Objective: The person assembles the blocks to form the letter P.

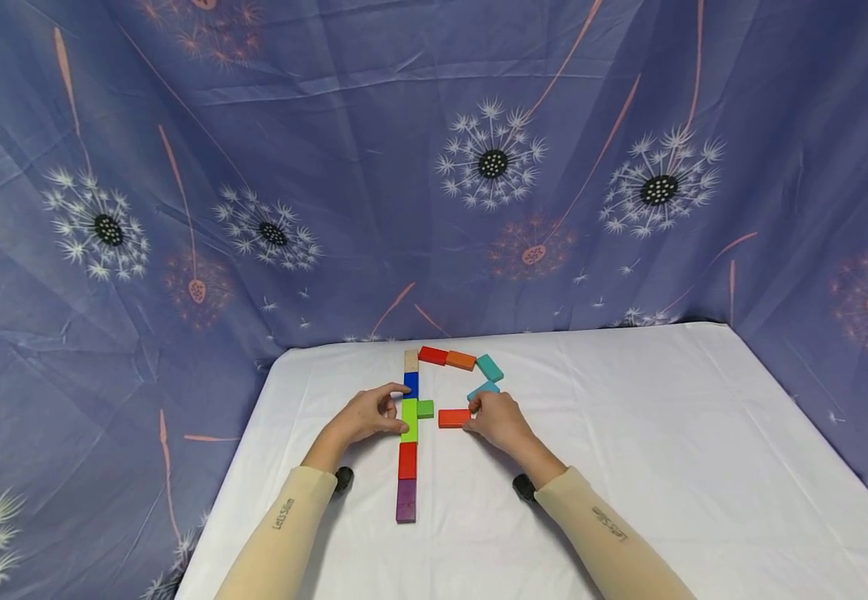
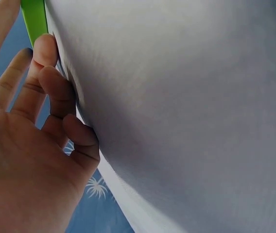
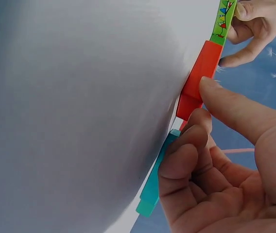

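head view: right hand (image 1: pixel 501 421) pinches red block (image 1: pixel 454 418) on table (image 1: pixel 666 467).

Small dark print on left sleeve (image 1: pixel 282 514), approx. "Let's Slim"; same print on right sleeve (image 1: pixel 610 523), turned along forearm, letters tiny, reading unsure; coloured picture print on edge of green block (image 3: pixel 224 20) in right wrist view, no legible words; no other text.
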Demonstrator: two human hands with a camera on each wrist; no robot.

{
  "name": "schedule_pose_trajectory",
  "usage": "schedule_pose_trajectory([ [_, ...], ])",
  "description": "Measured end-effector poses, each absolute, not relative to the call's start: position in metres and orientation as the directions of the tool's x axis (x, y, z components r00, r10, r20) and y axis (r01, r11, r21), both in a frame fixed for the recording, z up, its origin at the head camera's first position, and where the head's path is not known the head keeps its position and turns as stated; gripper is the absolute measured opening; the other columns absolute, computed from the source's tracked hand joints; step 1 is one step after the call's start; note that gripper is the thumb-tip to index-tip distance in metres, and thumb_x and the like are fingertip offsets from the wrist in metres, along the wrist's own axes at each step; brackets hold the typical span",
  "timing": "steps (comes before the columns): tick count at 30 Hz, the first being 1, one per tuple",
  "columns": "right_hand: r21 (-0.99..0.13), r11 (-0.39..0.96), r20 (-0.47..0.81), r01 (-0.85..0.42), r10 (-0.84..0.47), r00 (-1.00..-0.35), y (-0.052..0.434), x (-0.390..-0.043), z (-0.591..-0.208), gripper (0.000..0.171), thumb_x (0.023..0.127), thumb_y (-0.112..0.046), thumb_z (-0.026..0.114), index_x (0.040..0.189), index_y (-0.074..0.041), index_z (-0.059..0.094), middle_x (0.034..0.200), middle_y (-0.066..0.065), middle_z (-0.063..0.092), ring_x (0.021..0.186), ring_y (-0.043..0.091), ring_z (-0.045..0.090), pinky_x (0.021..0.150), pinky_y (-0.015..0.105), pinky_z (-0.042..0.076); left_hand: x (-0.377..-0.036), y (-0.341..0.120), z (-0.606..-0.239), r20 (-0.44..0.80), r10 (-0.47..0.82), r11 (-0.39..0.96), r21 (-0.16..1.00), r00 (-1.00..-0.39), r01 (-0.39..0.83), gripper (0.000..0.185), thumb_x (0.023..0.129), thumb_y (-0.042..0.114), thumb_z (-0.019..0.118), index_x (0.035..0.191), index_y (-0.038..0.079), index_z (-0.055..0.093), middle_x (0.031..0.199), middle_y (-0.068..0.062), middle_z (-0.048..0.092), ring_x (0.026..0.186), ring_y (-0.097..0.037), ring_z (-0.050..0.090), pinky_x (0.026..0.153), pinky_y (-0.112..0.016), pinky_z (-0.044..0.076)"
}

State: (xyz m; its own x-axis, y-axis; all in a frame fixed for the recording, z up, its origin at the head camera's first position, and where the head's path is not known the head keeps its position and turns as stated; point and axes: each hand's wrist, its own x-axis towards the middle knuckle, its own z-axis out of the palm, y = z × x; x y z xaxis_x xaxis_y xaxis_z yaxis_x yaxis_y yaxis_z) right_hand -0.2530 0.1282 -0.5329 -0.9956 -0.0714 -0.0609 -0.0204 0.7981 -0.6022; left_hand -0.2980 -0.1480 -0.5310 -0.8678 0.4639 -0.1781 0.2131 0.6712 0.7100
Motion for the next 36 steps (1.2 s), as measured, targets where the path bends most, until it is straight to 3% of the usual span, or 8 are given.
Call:
schedule_pose_trajectory([
  [13, -0.604, 0.797, -0.048, -0.01, -0.048, -0.998, 0.125, -0.261, -0.534, 0.027, 0.076, -0.024, 0.088, 0.094, -0.008, 0.074, 0.091, 0.003, 0.074, 0.082, 0.019, 0.066, 0.075, 0.036, 0.055, -0.299, -0.147, -0.531, -0.179, 0.459, 0.666, 0.718, -0.87, 0.203, 0.068, 0.078, 0.029, 0.087, 0.138, 0.021, 0.057, 0.08, -0.002, 0.06, 0.072, -0.015, 0.053, 0.075, -0.033, 0.044],
  [21, -0.677, 0.735, -0.045, 0.029, -0.002, -0.999, 0.141, -0.264, -0.537, 0.032, 0.081, -0.029, 0.082, 0.103, -0.008, 0.072, 0.075, 0.001, 0.068, 0.067, 0.015, 0.061, 0.06, 0.029, 0.049, -0.3, -0.145, -0.537, -0.198, 0.455, 0.672, 0.716, -0.868, 0.189, 0.069, 0.077, 0.029, 0.087, 0.138, 0.022, 0.057, 0.08, -0.001, 0.061, 0.073, -0.014, 0.054, 0.078, -0.033, 0.045],
  [27, -0.728, 0.672, -0.04, 0.137, 0.158, -0.987, 0.182, -0.267, -0.535, 0.033, 0.089, -0.03, 0.073, 0.11, -0.005, 0.071, 0.079, 0.007, 0.071, 0.064, 0.016, 0.061, 0.055, 0.028, 0.045, -0.301, -0.147, -0.537, -0.191, 0.467, 0.666, 0.718, -0.863, 0.202, 0.068, 0.078, 0.031, 0.086, 0.139, 0.024, 0.056, 0.082, -0.001, 0.061, 0.074, -0.015, 0.054, 0.078, -0.033, 0.046],
  [33, -0.781, 0.603, -0.117, 0.162, 0.114, -0.987, 0.198, -0.272, -0.536, 0.035, 0.09, -0.028, 0.071, 0.113, -0.001, 0.072, 0.078, 0.007, 0.074, 0.062, 0.014, 0.064, 0.056, 0.028, 0.048, -0.298, -0.145, -0.526, -0.101, 0.492, 0.68, 0.665, -0.864, 0.309, 0.053, 0.087, 0.032, 0.078, 0.136, 0.027, 0.06, 0.086, 0.002, 0.061, 0.074, -0.015, 0.053, 0.068, -0.031, 0.045],
  [36, -0.795, 0.583, -0.137, 0.171, 0.102, -0.985, 0.198, -0.274, -0.538, 0.033, 0.09, -0.026, 0.072, 0.112, -0.002, 0.073, 0.073, 0.005, 0.073, 0.058, 0.013, 0.063, 0.054, 0.027, 0.048, -0.295, -0.137, -0.521, -0.048, 0.546, 0.688, 0.595, -0.836, 0.415, 0.043, 0.091, 0.033, 0.073, 0.133, 0.03, 0.064, 0.085, 0.007, 0.061, 0.074, -0.013, 0.053, 0.064, -0.029, 0.045],
])
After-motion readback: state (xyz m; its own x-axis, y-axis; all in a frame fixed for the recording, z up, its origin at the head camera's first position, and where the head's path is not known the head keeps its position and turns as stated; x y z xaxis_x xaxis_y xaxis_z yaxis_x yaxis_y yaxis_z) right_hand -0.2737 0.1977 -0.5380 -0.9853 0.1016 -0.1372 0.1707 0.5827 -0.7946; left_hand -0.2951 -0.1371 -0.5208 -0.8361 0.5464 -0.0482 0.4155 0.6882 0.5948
